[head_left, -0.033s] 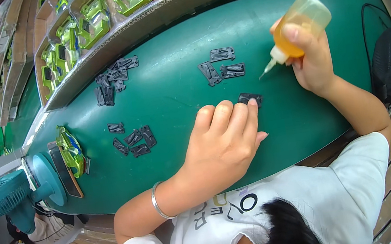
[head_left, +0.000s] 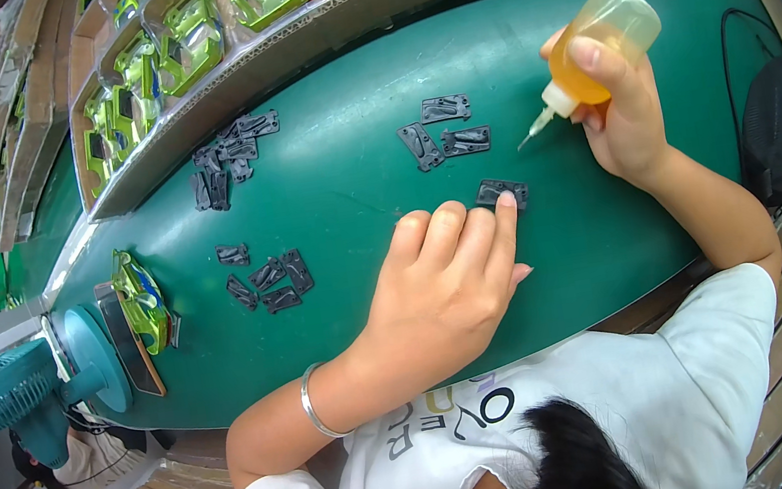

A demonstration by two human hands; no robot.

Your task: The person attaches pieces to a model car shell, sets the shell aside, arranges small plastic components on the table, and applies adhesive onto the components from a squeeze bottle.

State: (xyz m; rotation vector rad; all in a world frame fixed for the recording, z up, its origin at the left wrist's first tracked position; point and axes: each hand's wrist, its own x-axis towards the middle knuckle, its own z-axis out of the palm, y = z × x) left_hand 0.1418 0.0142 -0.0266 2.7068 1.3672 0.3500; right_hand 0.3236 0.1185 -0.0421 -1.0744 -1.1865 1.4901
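My right hand (head_left: 627,113) is wrapped round a clear squeeze bottle (head_left: 615,17) of amber liquid. The bottle is tilted, its thin needle tip (head_left: 531,130) pointing down and left over the green table, apart from the black parts. My left hand (head_left: 447,282) rests on the table with fingers stretched out. One of its fingertips presses the edge of a flat black plastic plate (head_left: 494,192). Beyond it lie several similar plates, including one upright-turned plate (head_left: 466,140). A second loose group (head_left: 269,275) and a heaped pile (head_left: 231,152) lie to the left.
A cardboard tray wall (head_left: 357,19) runs along the far edge, with green plastic housings (head_left: 191,40) behind it. A teal fan (head_left: 13,387), a phone (head_left: 136,353) and a green housing (head_left: 140,300) stand at the left. A black bag (head_left: 778,126) lies at the right.
The bottle in my right hand has shifted very slightly. The plate under my left fingertip shows a little more and lies slightly farther from me.
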